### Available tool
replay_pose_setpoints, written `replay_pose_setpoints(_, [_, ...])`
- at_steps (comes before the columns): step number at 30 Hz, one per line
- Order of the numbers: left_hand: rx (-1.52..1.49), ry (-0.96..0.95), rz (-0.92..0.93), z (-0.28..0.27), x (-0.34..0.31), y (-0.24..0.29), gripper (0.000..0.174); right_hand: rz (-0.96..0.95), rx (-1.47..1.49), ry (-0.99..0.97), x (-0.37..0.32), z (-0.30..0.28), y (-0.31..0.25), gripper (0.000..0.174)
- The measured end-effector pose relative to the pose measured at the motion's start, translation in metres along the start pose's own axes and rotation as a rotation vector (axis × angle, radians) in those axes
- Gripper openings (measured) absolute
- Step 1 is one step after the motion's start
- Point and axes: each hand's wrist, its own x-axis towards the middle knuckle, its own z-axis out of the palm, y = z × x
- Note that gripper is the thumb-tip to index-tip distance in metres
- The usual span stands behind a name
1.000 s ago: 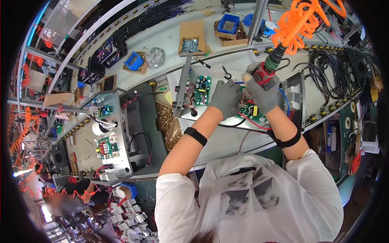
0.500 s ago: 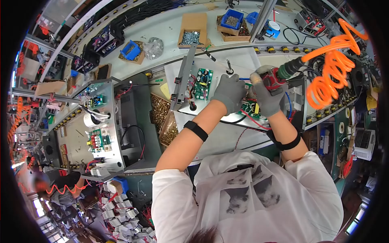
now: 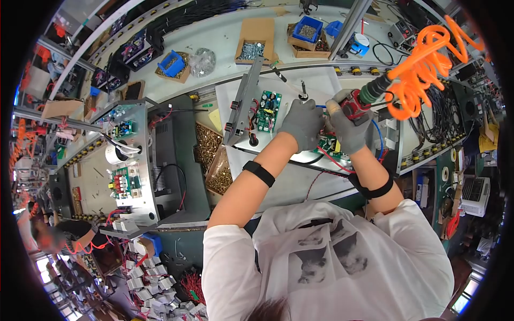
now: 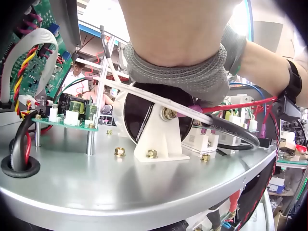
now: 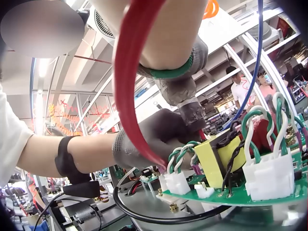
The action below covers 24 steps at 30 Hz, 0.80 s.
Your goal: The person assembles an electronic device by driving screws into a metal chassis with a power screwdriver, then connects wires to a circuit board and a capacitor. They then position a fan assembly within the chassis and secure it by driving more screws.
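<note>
Head view: the red driver is gripped in the curled fingers of the gloved right hand; a coiled orange hose is seen beyond them. The gloved left hand is held just beside; whether anything is gripped by its fingers cannot be told. A green board is seen left of the left fingers; a second board is partly covered, nearer the wearer than both hands' fingers.

Left wrist view: left fingertips are hidden. Below the glove, a black cylinder is crossed by a white cable; contact cannot be judged.

Right wrist view: a yellow transformer and white connectors are seen near the left fingers.
</note>
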Motion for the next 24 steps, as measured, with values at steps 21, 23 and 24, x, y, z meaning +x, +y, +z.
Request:
replay_pose_setpoints(21, [-2.277,0.527,-0.418,0.046,-0.063,0.089,0.036,-0.097,0.712,0.07,-0.041,-0.091,-0.075,0.021])
replay_pose_setpoints(23, [-2.344,0.52,-0.374,0.054,-0.056,0.088,0.034,-0.12,0.79,0.068,-0.043,-0.09,-0.08,0.019])
replay_pose_setpoints(24, [-2.418,0.514,-0.329,0.057,-0.053,0.088,0.032,-0.118,0.792,0.067,-0.043,-0.088,-0.081,0.019])
